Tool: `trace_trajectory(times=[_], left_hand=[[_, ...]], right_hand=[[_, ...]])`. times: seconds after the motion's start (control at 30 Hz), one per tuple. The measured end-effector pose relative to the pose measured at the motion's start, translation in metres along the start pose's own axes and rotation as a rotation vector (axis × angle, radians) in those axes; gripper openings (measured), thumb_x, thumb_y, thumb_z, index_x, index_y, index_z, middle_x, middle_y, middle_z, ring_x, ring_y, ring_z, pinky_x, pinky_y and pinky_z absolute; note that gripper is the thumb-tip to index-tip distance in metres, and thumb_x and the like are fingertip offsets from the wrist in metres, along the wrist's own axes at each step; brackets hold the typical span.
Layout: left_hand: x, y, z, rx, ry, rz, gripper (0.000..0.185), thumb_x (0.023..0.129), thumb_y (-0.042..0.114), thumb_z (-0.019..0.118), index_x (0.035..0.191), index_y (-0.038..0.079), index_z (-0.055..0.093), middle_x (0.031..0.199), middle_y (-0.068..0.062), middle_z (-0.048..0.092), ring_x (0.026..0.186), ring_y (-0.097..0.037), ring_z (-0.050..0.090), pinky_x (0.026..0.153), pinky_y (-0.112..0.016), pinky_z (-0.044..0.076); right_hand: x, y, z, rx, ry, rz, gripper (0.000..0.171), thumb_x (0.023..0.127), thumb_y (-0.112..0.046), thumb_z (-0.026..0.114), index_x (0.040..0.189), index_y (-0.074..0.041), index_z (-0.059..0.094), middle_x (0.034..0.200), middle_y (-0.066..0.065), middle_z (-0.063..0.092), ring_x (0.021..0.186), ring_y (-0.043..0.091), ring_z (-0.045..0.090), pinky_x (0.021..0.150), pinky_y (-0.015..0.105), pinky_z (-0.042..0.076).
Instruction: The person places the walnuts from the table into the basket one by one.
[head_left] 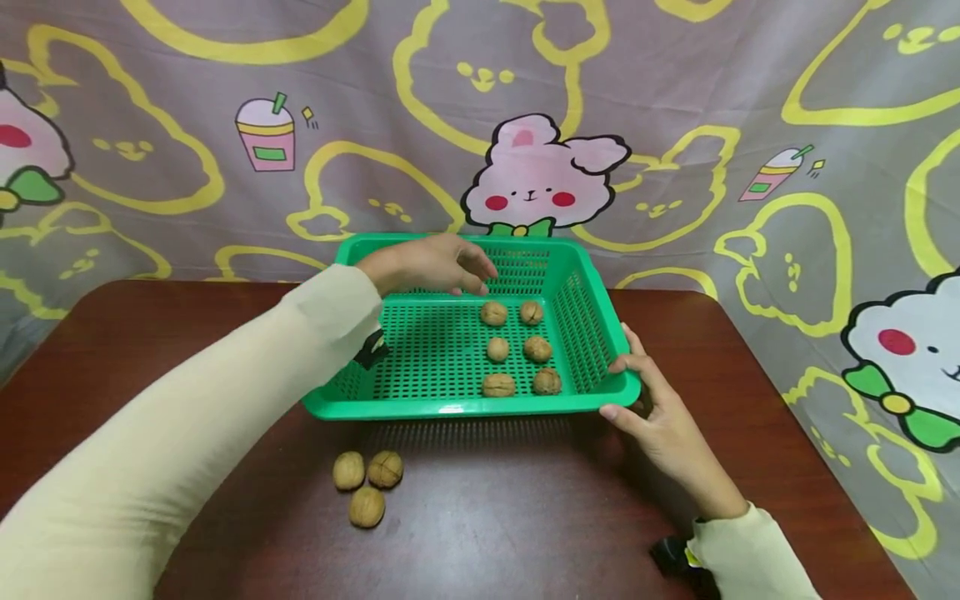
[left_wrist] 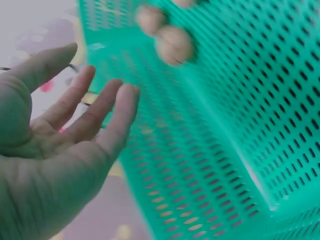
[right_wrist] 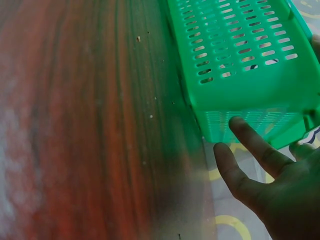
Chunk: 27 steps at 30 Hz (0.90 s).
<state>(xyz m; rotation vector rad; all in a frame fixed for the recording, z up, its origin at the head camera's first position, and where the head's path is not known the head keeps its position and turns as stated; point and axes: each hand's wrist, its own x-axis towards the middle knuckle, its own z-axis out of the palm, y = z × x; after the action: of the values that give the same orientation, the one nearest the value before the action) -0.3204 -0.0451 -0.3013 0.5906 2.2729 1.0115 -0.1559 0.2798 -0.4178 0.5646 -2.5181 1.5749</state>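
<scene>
A green perforated basket (head_left: 450,408) stands on a dark wooden table (head_left: 525,517). Several walnuts (head_left: 497,349) lie in two neat columns in its right half. My left hand (head_left: 468,279) hovers over the basket's back part, fingers relaxed and empty. In the left wrist view the left hand (left_wrist: 95,75) shows a bare open palm beside the basket's mesh (left_wrist: 210,150), with blurred walnuts (left_wrist: 173,45) above. My right hand (head_left: 618,387) rests on the basket's front right corner. The right wrist view shows my right hand (right_wrist: 250,165) with straight fingers against the basket (right_wrist: 250,95).
Three loose walnuts (head_left: 367,507) lie on the table in front of the basket's left side. A printed cloth with cartoon bunnies (head_left: 536,179) hangs behind the table. The table's right edge (head_left: 795,417) runs close to my right arm.
</scene>
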Motion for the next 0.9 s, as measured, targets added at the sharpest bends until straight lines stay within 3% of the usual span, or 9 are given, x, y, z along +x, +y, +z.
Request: trace_trajectory(times=[0.17,0.3,0.47,0.63,0.9], left_hand=[[-0.053,0.01,0.004,0.001,0.036,0.101,0.036,0.105,0.022,0.065,0.14,0.017,0.064,0.148,-0.002,0.06,0.132,-0.022,0.061,0.11,-0.044,0.052],[-0.095,0.006,0.013,-0.01,0.103,0.162,0.035,0.103,0.026,0.067,0.138,0.023,0.065,0.144,0.004,0.064,0.131,-0.021,0.063,0.112,-0.049,0.049],[-0.14,-0.014,0.036,-0.082,0.184,0.228,0.037,0.1,0.029,0.073,0.136,0.027,0.066,0.14,0.007,0.067,0.129,-0.019,0.064,0.109,-0.049,0.051],[-0.18,-0.035,0.059,-0.156,0.253,0.293,0.037,0.099,0.023,0.075,0.135,0.029,0.067,0.136,0.007,0.068,0.124,-0.019,0.067,0.101,-0.037,0.057],[-0.225,-0.083,0.092,-0.228,0.331,0.386,0.045,0.098,0.005,0.071,0.138,0.024,0.065,0.136,-0.004,0.069,0.119,-0.017,0.068,0.095,-0.027,0.058]], right_hand=[[0.0,-0.001,-0.001,0.006,-0.007,0.003,0.039,0.097,0.006,0.067,0.129,0.001,0.045,0.177,0.011,0.006,0.139,-0.004,0.041,0.093,0.01,0.05],[-0.001,-0.001,-0.002,0.0,-0.004,-0.004,0.039,0.097,0.006,0.067,0.129,0.001,0.045,0.177,0.013,0.007,0.137,-0.003,0.042,0.092,0.011,0.05],[-0.001,-0.001,-0.003,-0.011,0.002,0.004,0.04,0.097,0.006,0.068,0.129,-0.001,0.045,0.177,0.013,0.008,0.136,-0.004,0.043,0.092,0.01,0.05],[-0.002,-0.001,-0.003,-0.019,0.003,0.008,0.04,0.097,0.005,0.068,0.13,-0.001,0.045,0.177,0.01,0.008,0.136,-0.005,0.041,0.093,0.009,0.049],[0.0,-0.002,0.0,-0.028,0.007,0.008,0.04,0.097,0.004,0.068,0.13,-0.001,0.046,0.177,0.013,0.009,0.136,-0.005,0.041,0.092,0.009,0.049]])
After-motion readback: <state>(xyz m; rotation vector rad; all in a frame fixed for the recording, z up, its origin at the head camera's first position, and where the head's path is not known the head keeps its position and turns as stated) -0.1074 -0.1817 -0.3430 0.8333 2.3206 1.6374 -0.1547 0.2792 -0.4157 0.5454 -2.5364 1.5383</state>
